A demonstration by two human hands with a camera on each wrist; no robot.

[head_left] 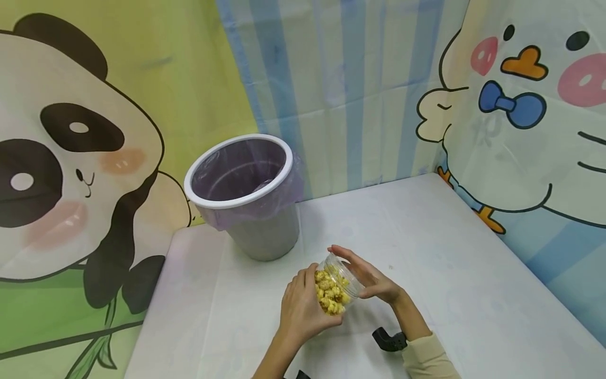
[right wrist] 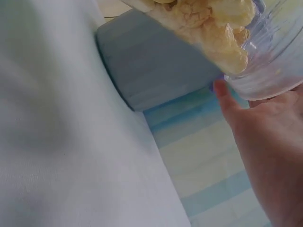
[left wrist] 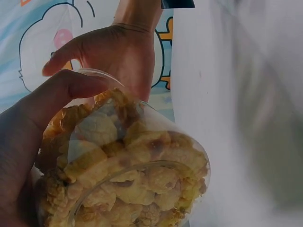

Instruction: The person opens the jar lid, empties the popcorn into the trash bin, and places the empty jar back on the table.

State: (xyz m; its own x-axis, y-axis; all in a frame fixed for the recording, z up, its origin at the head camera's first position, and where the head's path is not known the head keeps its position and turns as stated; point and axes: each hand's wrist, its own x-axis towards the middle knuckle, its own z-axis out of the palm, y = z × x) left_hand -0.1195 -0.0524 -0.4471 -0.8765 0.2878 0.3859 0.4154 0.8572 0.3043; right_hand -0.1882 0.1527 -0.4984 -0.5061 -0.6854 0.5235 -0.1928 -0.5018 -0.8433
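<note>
The left grip is clasping a clear jar of yellow popcorn; the right grip is pinching its far end.

White table, grey bin with purple liner, upright near the far edge

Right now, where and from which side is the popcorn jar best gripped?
Likely by the rounded side wall of the jar, coming from the person's left. The jar leans with its clear top end toward the right hand, which touches it; the wall, which the left hand holds, offers a broad curve to grip.
</note>
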